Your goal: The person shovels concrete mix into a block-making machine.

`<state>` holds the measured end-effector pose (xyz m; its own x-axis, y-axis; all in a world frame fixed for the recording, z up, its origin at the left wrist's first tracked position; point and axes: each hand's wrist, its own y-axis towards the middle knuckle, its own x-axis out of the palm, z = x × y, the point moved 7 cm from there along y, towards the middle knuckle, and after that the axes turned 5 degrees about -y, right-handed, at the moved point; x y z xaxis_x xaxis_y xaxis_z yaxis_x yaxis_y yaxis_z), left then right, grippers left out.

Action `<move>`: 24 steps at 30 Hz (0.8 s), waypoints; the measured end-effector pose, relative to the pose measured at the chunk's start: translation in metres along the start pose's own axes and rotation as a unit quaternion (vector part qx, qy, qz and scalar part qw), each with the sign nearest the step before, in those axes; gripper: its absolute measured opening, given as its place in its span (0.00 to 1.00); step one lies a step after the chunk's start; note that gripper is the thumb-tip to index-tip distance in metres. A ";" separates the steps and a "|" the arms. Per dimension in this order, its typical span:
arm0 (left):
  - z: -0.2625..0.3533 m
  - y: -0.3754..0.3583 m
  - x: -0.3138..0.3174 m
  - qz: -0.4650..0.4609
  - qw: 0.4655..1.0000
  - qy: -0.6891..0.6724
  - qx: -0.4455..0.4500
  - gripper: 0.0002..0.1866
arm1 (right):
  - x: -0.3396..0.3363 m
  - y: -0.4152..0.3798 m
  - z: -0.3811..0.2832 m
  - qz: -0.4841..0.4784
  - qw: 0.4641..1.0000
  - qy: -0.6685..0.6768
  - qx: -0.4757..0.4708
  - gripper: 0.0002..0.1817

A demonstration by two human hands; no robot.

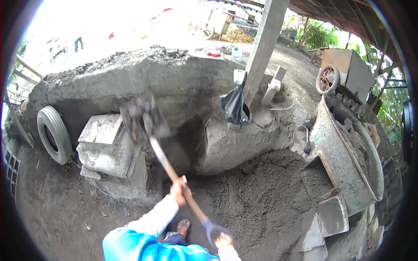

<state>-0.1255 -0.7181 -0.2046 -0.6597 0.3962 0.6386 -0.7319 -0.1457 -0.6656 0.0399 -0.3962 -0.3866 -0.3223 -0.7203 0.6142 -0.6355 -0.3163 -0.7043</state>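
A shovel (164,162) with a wooden shaft slants up and to the left from my body. Partway along the shaft, my left hand (179,191) is wrapped round the wood. My right hand (224,240) grips the loop handle at the shovel's lower end. The blade, blurred by motion, carries a dark grey clump (146,118) and is raised beside a cement-crusted block (106,150) with a slab on top. A wide heap of damp grey mix (257,204) spreads on the ground to the right of the shaft. My bare foot (183,227) shows between my hands.
A tire (54,135) leans against the low wall (130,80) at left. A post (266,48) stands ahead with a black plastic bag (235,105) on it. At right are a crusted metal trough (339,148) and a spoked wheel (327,79).
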 end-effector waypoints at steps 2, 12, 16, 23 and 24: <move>0.138 -0.022 0.098 -0.142 0.976 0.062 0.152 0.16 | 0.186 0.009 -0.042 -0.019 0.998 -0.033 -0.056 0.09; 0.223 0.000 0.012 -0.146 0.977 -0.043 0.151 0.17 | 0.216 0.051 -0.075 0.016 0.986 -0.150 -0.066 0.06; 0.137 0.024 -0.161 0.087 0.978 -0.168 0.086 0.17 | 0.111 0.049 -0.072 0.172 0.917 -0.351 -0.084 0.08; 0.009 -0.016 -0.357 0.275 0.887 -0.365 0.070 0.14 | 0.142 0.063 -0.102 0.131 0.746 -0.646 -0.093 0.05; -0.006 -0.024 -0.371 0.292 0.871 -0.388 0.077 0.14 | 0.161 0.067 -0.106 0.110 0.721 -0.675 -0.111 0.09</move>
<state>0.1373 -0.8562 -0.4277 -0.8004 -0.5091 0.3165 -0.2078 -0.2596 -0.9431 -0.1286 -0.4684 -0.2969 0.4486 -0.7304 -0.5151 -0.8185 -0.1043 -0.5649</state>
